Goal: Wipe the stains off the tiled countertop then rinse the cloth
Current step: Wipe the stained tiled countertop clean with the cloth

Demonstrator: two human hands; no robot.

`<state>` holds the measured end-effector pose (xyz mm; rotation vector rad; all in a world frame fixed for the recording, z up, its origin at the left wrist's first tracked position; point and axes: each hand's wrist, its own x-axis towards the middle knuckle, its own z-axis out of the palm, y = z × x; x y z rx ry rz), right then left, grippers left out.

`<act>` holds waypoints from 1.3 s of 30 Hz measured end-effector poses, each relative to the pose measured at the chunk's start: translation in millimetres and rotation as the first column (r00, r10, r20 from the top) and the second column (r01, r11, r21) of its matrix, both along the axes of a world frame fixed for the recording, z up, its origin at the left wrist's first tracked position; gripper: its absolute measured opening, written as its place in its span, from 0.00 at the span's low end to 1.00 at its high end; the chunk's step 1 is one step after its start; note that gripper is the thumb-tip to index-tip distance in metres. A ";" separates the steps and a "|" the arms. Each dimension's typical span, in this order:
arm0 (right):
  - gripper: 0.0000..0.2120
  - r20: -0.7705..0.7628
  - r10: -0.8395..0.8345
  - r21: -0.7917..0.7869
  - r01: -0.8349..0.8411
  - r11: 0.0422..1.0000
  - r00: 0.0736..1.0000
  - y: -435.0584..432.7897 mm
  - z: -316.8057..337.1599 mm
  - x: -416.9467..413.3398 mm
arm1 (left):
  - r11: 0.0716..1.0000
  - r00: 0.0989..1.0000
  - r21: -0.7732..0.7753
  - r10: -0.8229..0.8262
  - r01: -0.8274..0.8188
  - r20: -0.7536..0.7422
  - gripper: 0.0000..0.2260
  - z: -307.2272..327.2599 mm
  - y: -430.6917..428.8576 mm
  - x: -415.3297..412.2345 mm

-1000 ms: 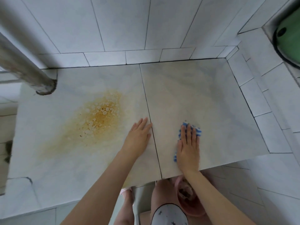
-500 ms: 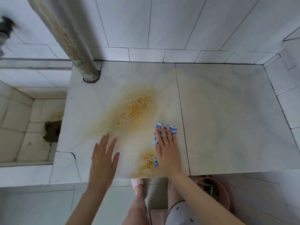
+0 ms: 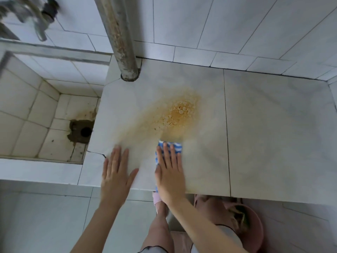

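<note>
An orange-brown stain point(image 3: 177, 115) with bubbly spots spreads across the left tile of the pale tiled countertop point(image 3: 273, 128), fading toward the lower left. My right hand point(image 3: 170, 172) lies flat, fingers together, pressing a blue-and-white striped cloth point(image 3: 173, 146) onto the counter just below the stain. Only the cloth's far edge and left side show past my fingers. My left hand point(image 3: 116, 174) rests flat with fingers spread on the counter's front left corner, beside the right hand and holding nothing.
A rusty vertical pipe point(image 3: 120, 37) passes through the counter's back left corner. Left of the counter sits a tiled sink basin point(image 3: 36, 114) with a dark drain hole point(image 3: 85, 131), and a tap point(image 3: 36, 13) above it. A pink bucket point(image 3: 249, 229) stands on the floor.
My right hand slid the cloth leftward from the right tile onto the stained tile, wiping away the orange patch near the front edge. My left hand shifted left to the counter's corner.
</note>
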<state>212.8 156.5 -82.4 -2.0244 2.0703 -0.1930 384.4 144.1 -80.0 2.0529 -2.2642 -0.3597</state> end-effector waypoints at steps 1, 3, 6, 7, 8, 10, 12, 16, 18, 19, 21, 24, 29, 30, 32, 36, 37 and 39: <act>0.24 0.007 0.021 0.014 -0.022 1.000 1.000 -0.6 0.5 -0.4 | 1.000 1.000 -0.016 0.004 -0.004 -0.008 0.30 -0.8 0.5 0.1; 0.24 -0.010 0.097 0.043 -0.096 0.994 0.995 -2.1 -0.7 -19.0 | 0.999 1.000 -0.048 0.004 -0.005 -0.017 0.29 -1.9 0.7 0.1; 0.24 -0.082 0.030 0.033 -0.027 0.999 0.996 -13.5 -5.5 -76.3 | 0.998 1.000 -0.066 0.001 -0.001 -0.005 0.30 -3.4 2.0 -0.2; 0.25 -0.107 -0.034 0.034 0.038 0.999 0.994 -19.8 -6.6 -98.9 | 0.998 1.000 -0.070 0.003 -0.003 -0.004 0.30 -3.9 2.4 -0.4; 0.25 -0.128 -0.093 0.044 0.100 0.994 0.987 -26.7 -6.6 -120.3 | 0.997 1.000 -0.075 0.005 -0.005 0.001 0.30 -4.2 2.5 -0.4; 0.26 -0.150 -0.195 0.060 0.206 0.977 0.969 -43.6 -6.1 -153.1 | 0.997 1.000 -0.078 0.004 -0.003 0.014 0.30 -4.6 2.0 -0.2; 0.28 -0.161 -0.303 0.070 0.317 0.946 0.939 -61.2 -4.8 -160.1 | 0.996 1.000 -0.084 -0.001 0.003 0.018 0.30 -4.5 0.9 -0.4; 0.29 -0.133 -0.266 0.074 0.277 0.958 0.955 -90.7 -4.7 -109.1 | 0.995 1.000 -0.097 -0.011 0.013 0.026 0.30 -4.7 0.6 -0.2; 0.26 -0.121 -0.117 0.041 0.123 0.992 0.986 -94.2 -6.1 -72.3 | 0.996 0.999 -0.093 -0.010 0.014 0.039 0.30 -5.0 1.1 0.0; 0.26 -0.107 -0.069 0.010 0.071 0.997 0.992 -92.8 -6.3 -54.9 | 0.996 0.999 -0.089 -0.006 0.010 0.040 0.30 -5.3 1.5 -0.3; 0.25 -0.059 0.035 -0.026 -0.036 0.999 0.998 -82.2 -5.2 -25.8 | 0.996 0.999 -0.086 0.004 -0.001 0.033 0.29 -5.6 2.0 -0.6; 0.25 -0.027 0.248 0.002 -0.248 0.969 0.968 -64.0 -1.7 -15.9 | 0.996 1.000 -0.087 0.004 -0.002 0.019 0.29 -6.1 0.6 -0.4; 0.25 -0.121 0.226 0.052 -0.221 0.974 0.967 -86.6 -4.3 -92.6 | 0.999 1.000 -0.052 0.002 -0.001 0.012 0.30 -3.1 0.9 0.1; 0.26 -0.150 0.151 0.052 -0.144 0.988 0.977 -96.3 -4.8 -114.8 | 0.999 1.000 -0.045 0.001 0.000 0.013 0.30 -2.2 0.7 0.0; 0.27 -0.192 0.011 0.069 0.003 0.998 0.981 -115.3 -4.0 -153.6 | 1.000 1.000 -0.028 -0.008 0.008 0.009 0.30 -0.8 0.7 -0.2; 0.31 -0.197 -0.269 0.059 0.285 0.957 0.943 -153.9 -4.8 -160.0 | 1.000 0.998 -0.015 0.003 -0.004 -0.061 0.28 3.1 -0.3 3.9; 0.31 -0.184 -0.316 0.053 0.331 0.942 0.931 -162.4 -4.9 -148.0 | 1.000 0.996 -0.021 0.011 -0.013 -0.084 0.28 4.7 -3.5 6.9; 0.31 -0.150 -0.301 0.057 0.312 0.948 0.942 -176.1 -3.7 -120.2 | 0.999 0.993 -0.040 0.015 -0.020 -0.117 0.29 7.3 -17.3 14.6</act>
